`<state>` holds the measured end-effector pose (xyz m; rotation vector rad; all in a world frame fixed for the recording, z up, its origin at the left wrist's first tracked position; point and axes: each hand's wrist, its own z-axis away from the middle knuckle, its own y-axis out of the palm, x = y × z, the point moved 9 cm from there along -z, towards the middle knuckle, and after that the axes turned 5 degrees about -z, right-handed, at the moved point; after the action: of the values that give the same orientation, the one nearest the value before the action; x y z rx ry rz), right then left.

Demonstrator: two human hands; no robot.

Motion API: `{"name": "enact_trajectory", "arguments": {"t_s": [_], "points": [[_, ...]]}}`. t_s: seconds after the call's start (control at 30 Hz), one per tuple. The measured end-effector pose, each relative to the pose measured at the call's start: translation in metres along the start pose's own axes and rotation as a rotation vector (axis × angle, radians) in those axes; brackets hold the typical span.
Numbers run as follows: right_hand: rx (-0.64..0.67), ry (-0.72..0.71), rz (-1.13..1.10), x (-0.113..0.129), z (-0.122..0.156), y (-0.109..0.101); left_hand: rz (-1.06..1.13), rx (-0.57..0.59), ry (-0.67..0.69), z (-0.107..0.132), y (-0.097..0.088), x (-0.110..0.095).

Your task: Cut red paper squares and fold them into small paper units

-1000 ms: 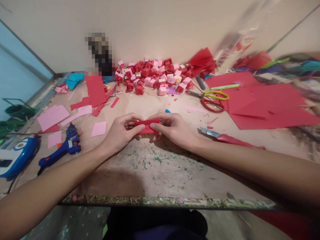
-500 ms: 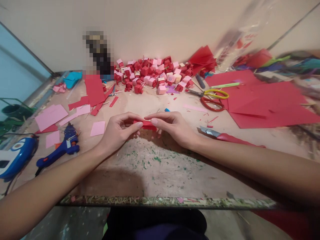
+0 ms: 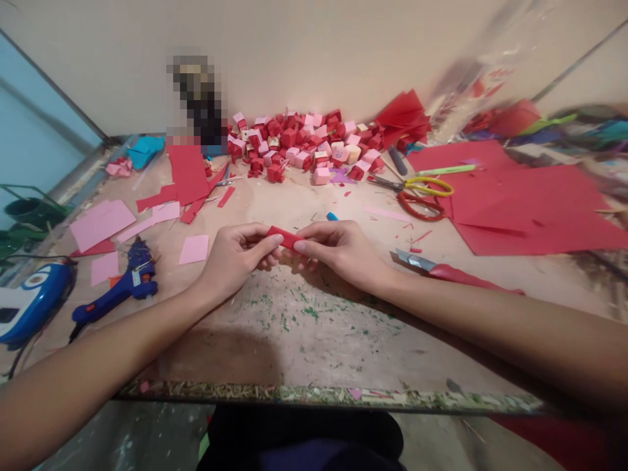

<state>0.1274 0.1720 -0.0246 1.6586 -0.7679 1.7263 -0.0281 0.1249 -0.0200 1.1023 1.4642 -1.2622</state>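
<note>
Between both hands, a small folded piece of red paper (image 3: 286,238) is held above the middle of the table. My left hand (image 3: 244,250) pinches its left end, thumb on top and fingers beneath. On the other end, my right hand (image 3: 338,251) grips it the same way, with the fingertips partly hidden under the paper. A box cutter (image 3: 444,269) with a red handle lies to the right of my right hand, blade toward it. Left of my left hand is a pink paper rectangle (image 3: 194,249). A small blue object (image 3: 332,216) shows just behind my right hand.
A heap of small red and pink paper cubes (image 3: 299,140) lines the wall. Scissors (image 3: 422,190) and large red sheets (image 3: 534,209) lie to the right. At left are a blue glue gun (image 3: 122,281), pink paper (image 3: 102,226) and a blue-and-white device (image 3: 34,301). Green scraps litter the front.
The red paper has been turned so its flat upper face shows, slanting down to the right. The fingers of both hands have closed more tightly on its ends.
</note>
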Motion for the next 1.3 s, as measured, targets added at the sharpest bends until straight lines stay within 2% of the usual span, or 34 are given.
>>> {"name": "enact_trajectory", "arguments": {"t_s": [0.2, 0.43, 0.6, 0.8, 0.97, 1.17, 1.3], "points": [[0.008, -0.073, -0.002, 0.007, 0.0, 0.001, 0.025, 0.0, -0.017, 0.0, -0.001, -0.001], [0.013, 0.02, 0.035, -0.002, 0.001, 0.004, 0.024, 0.016, -0.005, 0.0, 0.0, 0.001], [-0.004, -0.023, -0.006, 0.003, 0.001, -0.001, 0.014, -0.011, 0.082, -0.002, -0.002, -0.008], [0.001, -0.016, -0.052, 0.003, 0.0, -0.001, 0.024, -0.018, -0.031, -0.002, -0.004, 0.003], [0.006, -0.014, -0.045, 0.003, 0.001, 0.001, 0.063, 0.028, -0.049, -0.003, -0.002, 0.003], [-0.01, -0.06, 0.091, 0.008, 0.002, 0.0, -0.003, -0.002, -0.026, -0.002, -0.001, -0.001], [0.029, -0.06, 0.094, 0.007, 0.002, 0.003, 0.02, -0.052, -0.023, -0.002, -0.005, 0.0]]}}
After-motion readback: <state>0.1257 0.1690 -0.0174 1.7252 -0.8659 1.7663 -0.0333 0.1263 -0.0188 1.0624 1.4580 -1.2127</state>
